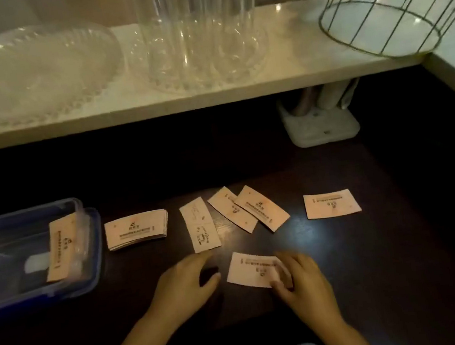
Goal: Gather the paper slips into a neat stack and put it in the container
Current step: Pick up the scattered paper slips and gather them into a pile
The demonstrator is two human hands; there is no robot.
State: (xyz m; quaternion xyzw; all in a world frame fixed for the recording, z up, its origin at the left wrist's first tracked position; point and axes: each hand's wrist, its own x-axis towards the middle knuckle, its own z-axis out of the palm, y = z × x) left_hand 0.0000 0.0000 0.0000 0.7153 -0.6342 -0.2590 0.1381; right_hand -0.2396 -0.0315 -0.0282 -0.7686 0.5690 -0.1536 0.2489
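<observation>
Pale pink paper slips lie on a dark table. My right hand (301,280) pinches the right end of one slip (251,268) near the front. My left hand (186,282) rests just left of it, fingers apart, holding nothing. A stack of slips (136,229) sits beside a blue-rimmed clear container (94,277) at the left, and one slip (62,247) leans inside it. Loose slips lie behind my hands: one upright slip (199,224), two overlapping slips (249,208), and a single slip (332,204) farther right.
A white shelf (295,78) runs across the back, carrying a glass dish (30,73), tall clear glass vases (197,32) and a wire basket (385,18). A white charger-like stand (321,126) sits under the shelf at the back right.
</observation>
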